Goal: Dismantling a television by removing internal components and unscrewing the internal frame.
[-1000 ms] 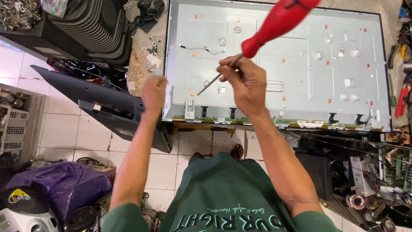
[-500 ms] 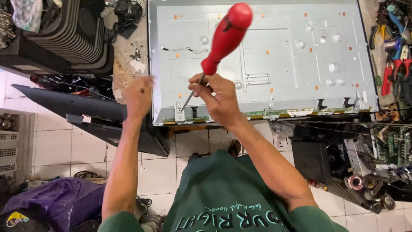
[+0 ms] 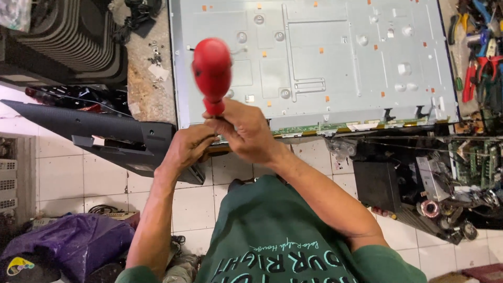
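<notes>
Clenched around the screwdriver (image 3: 212, 73), our right hand (image 3: 246, 131) grips below its glossy red bulbous handle; our left hand (image 3: 188, 149) curls beside it, over the grey metal panel (image 3: 325, 57)'s lower edge.

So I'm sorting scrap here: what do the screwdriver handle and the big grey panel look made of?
Screwdriver handle: looks like red plastic, smooth and slightly glossy; motion blur leaves the finish open. Grey panel: apparently thin sheet metal, matte silver-grey, judging by its stamped ribs, pressed dimples and holes. The right hand grips the tool.

One screwdriver (image 3: 212, 73), one metal panel (image 3: 335, 57)
</notes>
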